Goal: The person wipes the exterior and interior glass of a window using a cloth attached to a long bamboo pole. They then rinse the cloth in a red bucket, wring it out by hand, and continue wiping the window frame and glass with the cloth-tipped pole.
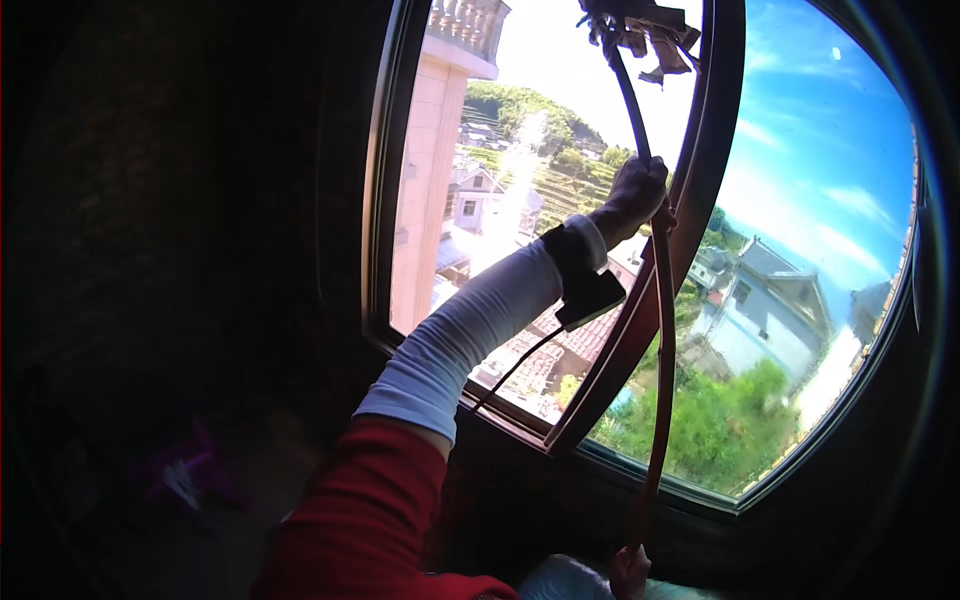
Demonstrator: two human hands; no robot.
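A long, thin, reddish-brown pole (662, 322) stands roughly upright in front of the window and bends slightly. My left hand (637, 187) is closed around its upper part, close to the window's middle frame. Lower down, at the bottom of the view, my right hand (630, 574) grips the pole's lower part. A ragged bundle of dark strips (652, 34) is at the pole's top end, partly cut off by the picture's edge. On my left wrist is a black strap with a black box (592, 300), from which a thin cable runs down.
The window's dark reddish middle frame (637, 307) stands beside the pole. Left of it, the opening shows buildings and a terraced hillside; a glass pane (802, 187) lies to the right. The dark room at left holds a blurred purple thing (191, 469).
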